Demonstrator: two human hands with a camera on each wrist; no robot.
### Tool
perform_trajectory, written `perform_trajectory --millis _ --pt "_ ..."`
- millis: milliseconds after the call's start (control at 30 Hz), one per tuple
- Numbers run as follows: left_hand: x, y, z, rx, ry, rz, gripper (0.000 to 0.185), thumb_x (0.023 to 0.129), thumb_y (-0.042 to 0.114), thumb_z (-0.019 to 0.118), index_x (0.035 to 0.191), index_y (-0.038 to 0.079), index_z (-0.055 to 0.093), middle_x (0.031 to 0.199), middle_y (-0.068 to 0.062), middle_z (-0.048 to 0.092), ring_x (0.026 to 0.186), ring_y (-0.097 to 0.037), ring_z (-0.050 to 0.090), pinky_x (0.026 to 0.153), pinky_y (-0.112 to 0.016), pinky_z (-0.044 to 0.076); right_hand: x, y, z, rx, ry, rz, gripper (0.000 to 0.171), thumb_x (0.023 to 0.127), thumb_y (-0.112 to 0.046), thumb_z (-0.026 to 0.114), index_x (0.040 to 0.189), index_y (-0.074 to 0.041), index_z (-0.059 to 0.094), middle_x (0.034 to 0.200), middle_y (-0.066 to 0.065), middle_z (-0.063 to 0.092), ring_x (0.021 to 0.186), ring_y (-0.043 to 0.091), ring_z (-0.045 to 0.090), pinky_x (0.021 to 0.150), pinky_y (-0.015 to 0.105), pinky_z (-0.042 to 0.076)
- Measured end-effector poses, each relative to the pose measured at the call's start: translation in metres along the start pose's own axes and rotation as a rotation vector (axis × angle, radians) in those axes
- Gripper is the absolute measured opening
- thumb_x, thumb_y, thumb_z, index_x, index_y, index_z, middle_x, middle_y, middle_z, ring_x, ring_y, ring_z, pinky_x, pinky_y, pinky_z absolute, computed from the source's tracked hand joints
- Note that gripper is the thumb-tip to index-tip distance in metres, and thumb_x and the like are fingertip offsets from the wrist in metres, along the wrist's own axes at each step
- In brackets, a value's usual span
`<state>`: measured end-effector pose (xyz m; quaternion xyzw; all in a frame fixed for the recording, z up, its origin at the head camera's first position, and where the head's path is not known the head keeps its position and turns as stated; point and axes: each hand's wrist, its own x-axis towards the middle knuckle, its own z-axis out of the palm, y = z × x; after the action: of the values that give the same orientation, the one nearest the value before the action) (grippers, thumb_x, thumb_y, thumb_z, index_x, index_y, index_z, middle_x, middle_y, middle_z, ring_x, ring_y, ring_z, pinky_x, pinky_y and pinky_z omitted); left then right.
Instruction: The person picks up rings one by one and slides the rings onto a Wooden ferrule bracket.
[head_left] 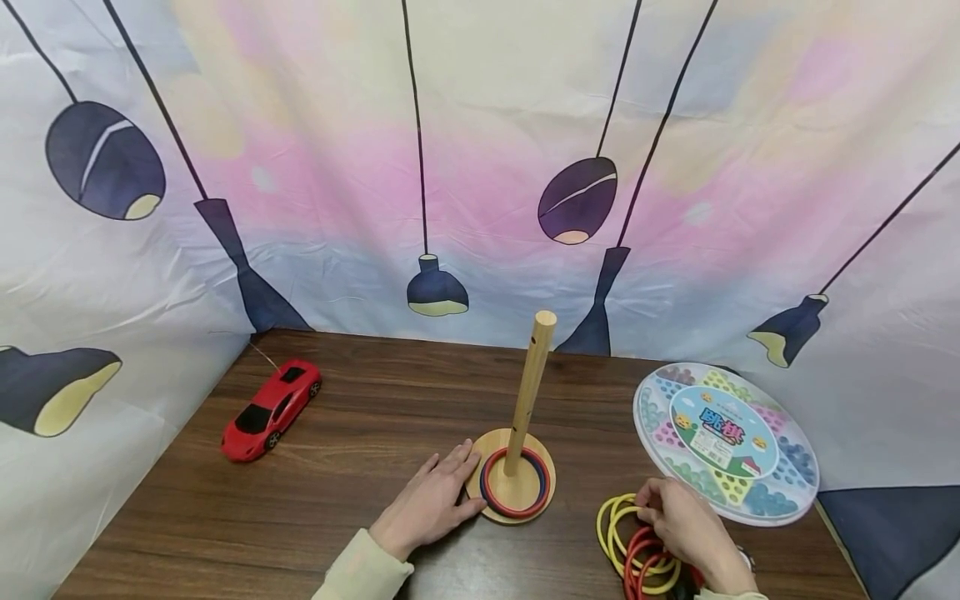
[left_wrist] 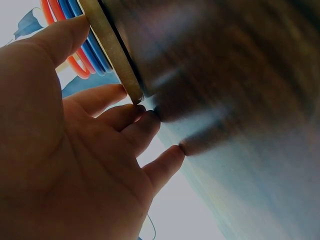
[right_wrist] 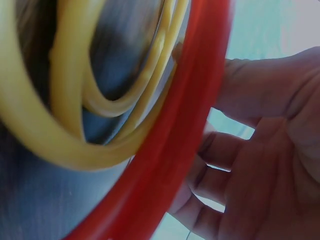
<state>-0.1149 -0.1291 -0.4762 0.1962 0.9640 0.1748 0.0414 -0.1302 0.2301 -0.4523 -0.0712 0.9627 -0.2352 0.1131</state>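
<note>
My left hand (head_left: 435,504) lies beside a round wooden base (head_left: 529,485), its thumb and fingertips touching the rim. A wooden post (head_left: 531,392) rises from that base, with red rings (left_wrist: 80,65) and blue rings (left_wrist: 96,54) stacked around its foot. To the right, my right hand (head_left: 690,525) pinches a yellow ring (head_left: 600,527) between thumb and fingers. Other yellow rings and red rings (head_left: 630,573) hang loosely together below it. In the right wrist view, a red ring (right_wrist: 175,135) passes in front of the fingertips and hides the exact pinch.
A round Chinese checkers board (head_left: 652,417) lies behind my right hand. At the left stands a red toy car (head_left: 273,408) with a thin antenna. Behind the dark wood table (head_left: 360,400) hangs a cloth (head_left: 480,167) printed with lamps.
</note>
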Motion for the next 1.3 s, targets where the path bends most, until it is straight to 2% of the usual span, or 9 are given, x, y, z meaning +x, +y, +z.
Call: perform_trajectory --millis 600,833,1067,1300 --pt "-0.0005 0.0016 -0.0033 -0.004 0.005 0.01 0.07 0.095 0.045 0.059 0.146 0.001 0.043 0.154 -0.016 0.033 0.14 -0.027 0.035 0.111 -0.054 0.029 -0.0019 0.0032 0.0001 0.0 -0.008 -0.036 0.02 0.087 0.001 0.067 0.079 -0.015 0.058 0.07 -0.003 0.052 0.06 0.015 0.045 0.057 0.03 0.039" --pt "-0.0017 0.0021 -0.0036 -0.007 0.008 0.012 0.07 0.094 0.045 0.06 0.146 0.001 0.043 0.154 -0.017 0.033 0.139 -0.028 0.036 0.111 -0.054 0.029 -0.0026 0.0049 0.0004 0.052 -0.012 -0.023 0.019 0.089 0.003 0.063 0.081 -0.014 0.058 0.072 -0.001 0.052 0.063 0.015 0.046 0.059 0.029 0.04" --pt "-0.0014 0.0013 -0.0031 -0.002 0.006 0.005 0.07 0.094 0.046 0.059 0.147 0.002 0.042 0.154 -0.016 0.033 0.14 -0.028 0.035 0.111 -0.053 0.028 -0.0036 0.0069 0.0018 0.138 -0.001 -0.002 0.017 0.091 0.002 0.062 0.083 -0.013 0.059 0.071 0.002 0.052 0.058 0.015 0.048 0.053 0.027 0.041" --pt "-0.0007 0.0009 -0.0019 0.005 0.012 0.005 0.07 0.094 0.046 0.059 0.146 0.002 0.043 0.154 -0.016 0.034 0.14 -0.027 0.035 0.111 -0.053 0.029 -0.0046 0.009 0.0029 0.156 -0.005 -0.008 0.016 0.09 0.003 0.061 0.084 -0.012 0.059 0.071 0.002 0.052 0.057 0.016 0.048 0.052 0.027 0.041"
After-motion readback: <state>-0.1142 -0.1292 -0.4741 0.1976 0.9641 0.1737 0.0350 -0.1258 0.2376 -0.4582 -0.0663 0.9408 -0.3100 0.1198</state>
